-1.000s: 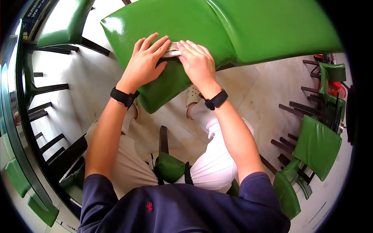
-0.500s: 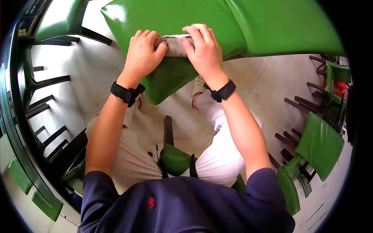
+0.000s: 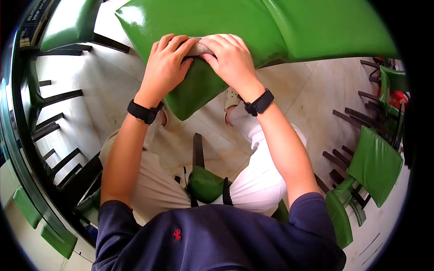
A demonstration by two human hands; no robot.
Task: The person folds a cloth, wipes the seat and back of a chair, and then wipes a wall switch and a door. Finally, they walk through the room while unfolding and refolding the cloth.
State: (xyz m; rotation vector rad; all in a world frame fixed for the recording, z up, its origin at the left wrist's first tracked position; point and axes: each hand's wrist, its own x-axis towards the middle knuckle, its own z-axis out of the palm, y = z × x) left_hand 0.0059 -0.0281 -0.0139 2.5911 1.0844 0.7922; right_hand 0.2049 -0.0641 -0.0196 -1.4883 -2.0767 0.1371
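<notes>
A folded or rolled grey-brown cloth lies across the front edge of a green padded chair seat. My left hand grips its left end, fingers curled over the top and thumb towards me. On the other end, my right hand has its fingers bent over the cloth and its thumb along the near side. Only a short middle stretch of cloth shows between the hands; both ends are hidden under my fingers. Below it hangs a green corner flap of the chair's padding.
Another green chair stands at upper left, beside a dark-framed glass table. More green chairs are grouped on the right. Between my knees is a small green seat part. Pale tiled floor shows below the chair.
My hands have come closer together, and their fingers now cover more of the cloth. The white edge along its top no longer shows. My right fingers, raised before, now lie over it.
</notes>
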